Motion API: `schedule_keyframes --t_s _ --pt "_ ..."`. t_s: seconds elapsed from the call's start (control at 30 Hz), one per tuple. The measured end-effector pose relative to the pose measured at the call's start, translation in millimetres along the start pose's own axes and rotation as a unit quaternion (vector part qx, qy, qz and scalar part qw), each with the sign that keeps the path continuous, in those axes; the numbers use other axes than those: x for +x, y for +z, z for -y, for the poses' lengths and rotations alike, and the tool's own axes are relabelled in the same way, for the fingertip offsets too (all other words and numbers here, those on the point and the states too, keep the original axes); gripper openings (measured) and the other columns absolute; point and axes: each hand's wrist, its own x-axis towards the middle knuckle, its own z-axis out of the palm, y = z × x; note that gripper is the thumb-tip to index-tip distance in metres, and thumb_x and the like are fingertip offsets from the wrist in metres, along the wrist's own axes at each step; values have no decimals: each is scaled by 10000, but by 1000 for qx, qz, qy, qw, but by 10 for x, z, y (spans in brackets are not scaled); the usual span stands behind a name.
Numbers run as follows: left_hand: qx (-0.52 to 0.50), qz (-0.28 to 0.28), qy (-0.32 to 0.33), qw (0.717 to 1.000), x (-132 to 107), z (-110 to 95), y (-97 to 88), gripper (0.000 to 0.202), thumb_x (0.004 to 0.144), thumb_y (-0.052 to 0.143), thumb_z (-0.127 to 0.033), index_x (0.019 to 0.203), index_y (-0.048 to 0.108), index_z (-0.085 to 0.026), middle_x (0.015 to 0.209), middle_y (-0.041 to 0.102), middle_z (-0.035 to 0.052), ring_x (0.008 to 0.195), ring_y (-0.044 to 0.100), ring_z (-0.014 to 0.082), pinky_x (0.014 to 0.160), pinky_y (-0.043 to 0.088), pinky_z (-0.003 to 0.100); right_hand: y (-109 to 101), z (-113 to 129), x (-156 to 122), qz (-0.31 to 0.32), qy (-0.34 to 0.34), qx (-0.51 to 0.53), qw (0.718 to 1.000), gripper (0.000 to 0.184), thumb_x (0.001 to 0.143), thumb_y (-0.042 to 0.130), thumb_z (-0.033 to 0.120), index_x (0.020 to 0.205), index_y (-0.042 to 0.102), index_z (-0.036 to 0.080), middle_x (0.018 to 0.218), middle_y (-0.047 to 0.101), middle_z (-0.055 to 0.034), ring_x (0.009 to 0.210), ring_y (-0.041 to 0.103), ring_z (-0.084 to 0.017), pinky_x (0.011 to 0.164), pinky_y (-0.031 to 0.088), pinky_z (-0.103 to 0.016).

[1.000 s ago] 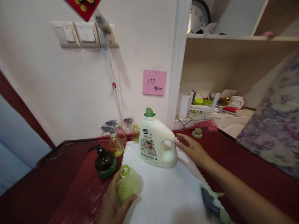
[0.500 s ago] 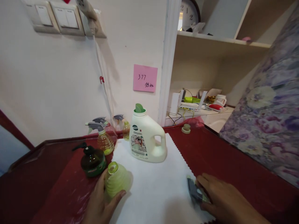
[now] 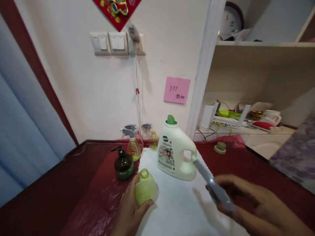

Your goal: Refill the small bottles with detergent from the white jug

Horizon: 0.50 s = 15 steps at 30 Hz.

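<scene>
My left hand (image 3: 133, 208) is wrapped round a yellow-green ribbed spray bottle (image 3: 145, 190) with an uncovered neck, at the left edge of the white sheet (image 3: 177, 206). In my right hand (image 3: 248, 200) is a grey spray trigger head (image 3: 214, 185), raised off the sheet and blurred by motion, its pale nozzle tip in front of the jug's handle. Behind both hands stands a pale green detergent jug (image 3: 176, 154), uncapped, with a green spout in its mouth. To the left of my held bottle is a dark green pump bottle (image 3: 123, 165).
A clear spray bottle (image 3: 134, 149) with a grey trigger head and a small yellowish bottle (image 3: 153, 141) stand near the wall. A greenish cap (image 3: 220, 148) lies on the red tabletop (image 3: 236, 160) at right. Behind it, a white router (image 3: 226, 121) sits on a shelf.
My right hand has lifted the spray trigger head off the sheet and turned it. The view has swung left, so things appear farther right. My left hand still holds the bottle.
</scene>
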Motion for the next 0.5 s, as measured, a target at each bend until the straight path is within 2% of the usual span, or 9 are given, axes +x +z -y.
schedule_keyframes --t_s 0.07,0.13,0.2,0.33,0.5 --pt "-6 13 -7 1000 -18 -41 -8 808 722 729 -302 1459 415 -198 1542 483 162 1431 424 375 1191 306 584 70 282 194 -60 -46 117 990 309 815 733 445 1103 733 332 977 799 -6 808 762 -192 669 614 -201" --pt "-6 21 -17 1000 -28 -91 -17 815 716 723 -297 1460 413 -181 1545 475 170 1437 409 377 1200 280 580 188 518 381 -135 -82 217 963 295 773 796 438 1054 745 363 937 804 28 816 766 -161 679 605 -157" --pt "-3 31 -23 999 -32 -141 -24 824 716 715 -287 1467 400 -159 1549 465 181 1439 401 372 1205 264 571 331 683 551 -179 -100 293 934 317 767 818 425 1071 740 379 948 800 46 821 755 -127 692 591 -129" --pt "13 49 -41 998 -44 -234 -36 843 702 717 -241 1474 393 -141 1561 449 181 1449 382 350 1219 232 533 609 823 812 -178 -123 382 898 321 788 822 378 1095 727 384 1013 784 63 876 722 -90 760 576 -127" --pt "23 53 -60 997 -66 -296 -53 880 681 737 -225 1488 396 -143 1562 457 164 1444 387 337 1218 236 494 855 865 950 -127 -125 392 903 242 789 821 349 1019 746 339 972 784 46 906 711 -93 809 565 -155"
